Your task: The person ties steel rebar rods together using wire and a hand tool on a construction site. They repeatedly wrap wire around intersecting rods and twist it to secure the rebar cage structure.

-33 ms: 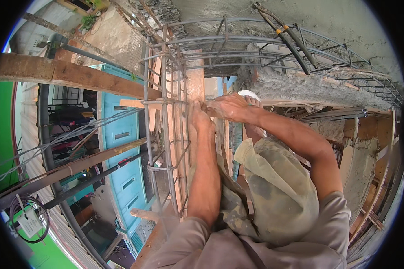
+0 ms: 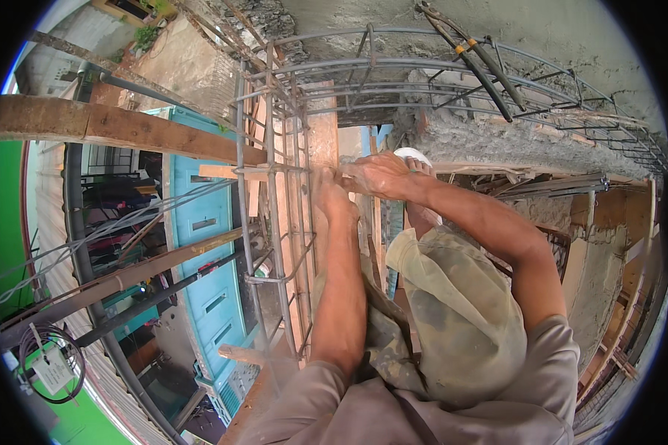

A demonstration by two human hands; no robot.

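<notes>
My left hand (image 2: 334,194) is closed at the edge of an upright wooden board (image 2: 322,126), just right of a vertical rebar cage (image 2: 272,204). Close beside it on the right, my right hand (image 2: 382,175) has its fingers curled in. Both hands meet near the board, and whatever they grip is small and mostly hidden by the fingers. A second rebar cage (image 2: 416,87) runs horizontally above the hands. On it rests a long-handled tool with dark handles and yellow bands (image 2: 473,55), touched by neither hand.
A thick timber beam (image 2: 126,130) comes in from the left to the cage. Below it are grey cables (image 2: 119,230), a metal bar (image 2: 126,278) and a blue door (image 2: 204,252). Rough concrete (image 2: 512,144) lies beyond my right arm. My foot in a white sandal (image 2: 414,157) is behind my right hand.
</notes>
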